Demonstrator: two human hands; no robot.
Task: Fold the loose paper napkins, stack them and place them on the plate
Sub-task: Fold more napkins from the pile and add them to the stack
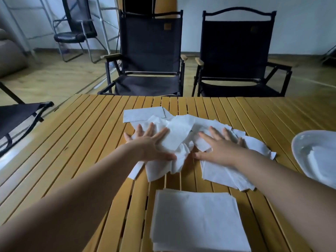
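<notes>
Left hand: flat, palm down, fingers fanned wide on the left part of the heap; I grip nothing with it.
Right hand: likewise flat and spread, resting on the right part of the heap; nothing is pinched.
Loose napkins: a white heap at mid-table, under and between both my hands. The sheets overlap, some are crumpled near my thumbs, and one lies flatter at the far left.
Folded stack: a squared pile close to me, apart from the heap.
Plate: white, at the right edge of the table and cut by the frame. Flat white sheets lie in it, probably folded napkins.
Table: yellow wooden slats with gaps between them.
Chairs: two dark folding ones beyond the far edge.
Step in hand, as I judge it: smoothing and gathering the heap so I can single out one sheet.
Doing it well: I press lightly, since thin paper tears. One hand pins the heap while the other slides a single sheet clear towards me. I flatten creases outward, match corners before creasing, and fold to the stack's size.
Risk: sheets may cling together or an edge may snag in a slat gap.
Remaining: most of the heap looks unfolded, and the near stack is not yet on the plate.
</notes>
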